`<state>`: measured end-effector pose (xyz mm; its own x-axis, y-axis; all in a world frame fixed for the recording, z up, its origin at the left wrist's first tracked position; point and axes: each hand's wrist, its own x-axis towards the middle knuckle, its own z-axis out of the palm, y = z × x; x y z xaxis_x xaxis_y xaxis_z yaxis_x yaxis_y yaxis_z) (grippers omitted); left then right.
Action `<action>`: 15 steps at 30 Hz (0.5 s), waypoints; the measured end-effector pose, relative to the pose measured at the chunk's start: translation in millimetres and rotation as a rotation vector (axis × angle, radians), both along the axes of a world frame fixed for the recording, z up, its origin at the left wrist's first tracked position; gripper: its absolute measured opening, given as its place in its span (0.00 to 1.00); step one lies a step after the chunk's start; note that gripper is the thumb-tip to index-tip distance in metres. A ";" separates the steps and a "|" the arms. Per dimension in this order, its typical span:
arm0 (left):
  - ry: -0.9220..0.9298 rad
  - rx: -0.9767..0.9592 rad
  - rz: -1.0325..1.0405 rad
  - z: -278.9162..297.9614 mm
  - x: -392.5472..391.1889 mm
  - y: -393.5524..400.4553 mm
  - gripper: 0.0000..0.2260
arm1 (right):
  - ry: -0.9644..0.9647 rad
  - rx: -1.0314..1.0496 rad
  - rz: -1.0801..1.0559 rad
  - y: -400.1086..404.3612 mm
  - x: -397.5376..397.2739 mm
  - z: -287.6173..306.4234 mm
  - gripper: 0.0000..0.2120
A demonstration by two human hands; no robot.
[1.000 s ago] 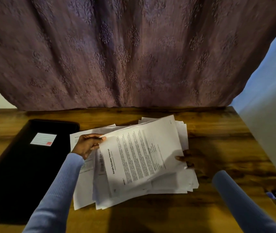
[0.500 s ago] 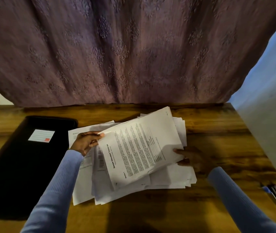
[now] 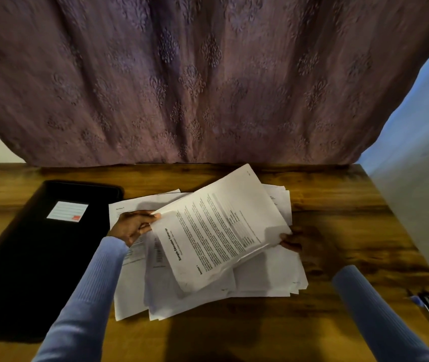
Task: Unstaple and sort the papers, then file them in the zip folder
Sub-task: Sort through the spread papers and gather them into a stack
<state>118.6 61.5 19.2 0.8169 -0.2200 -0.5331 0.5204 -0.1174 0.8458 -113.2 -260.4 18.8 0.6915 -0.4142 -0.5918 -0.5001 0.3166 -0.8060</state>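
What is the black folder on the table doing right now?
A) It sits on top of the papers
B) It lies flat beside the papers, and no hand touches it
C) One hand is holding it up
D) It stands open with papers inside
B: the black folder lies flat on the table, left of the paper pile; both hands, left hand and right hand, hold a printed document.

You can read "Sample Education Transcript" in bold on the white printed top sheet (image 3: 216,231); its smaller text is illegible.
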 end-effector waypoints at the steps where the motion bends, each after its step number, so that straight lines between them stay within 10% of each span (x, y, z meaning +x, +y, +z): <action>1: 0.005 -0.008 -0.009 -1.4 0.6 0.9 0.07 | 0.001 0.013 -0.010 0.4 -0.3 2.9 0.07; 15: -0.066 -0.042 -0.082 -4.9 -32.9 -2.0 0.08 | 0.116 0.227 -0.289 -3.7 -2.1 -6.3 0.05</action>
<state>85.7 59.5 14.3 0.8285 -0.3084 -0.4675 0.4532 -0.1211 0.8831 -115.3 -264.1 12.5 0.4885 -0.4316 -0.7583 -0.4481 0.6217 -0.6425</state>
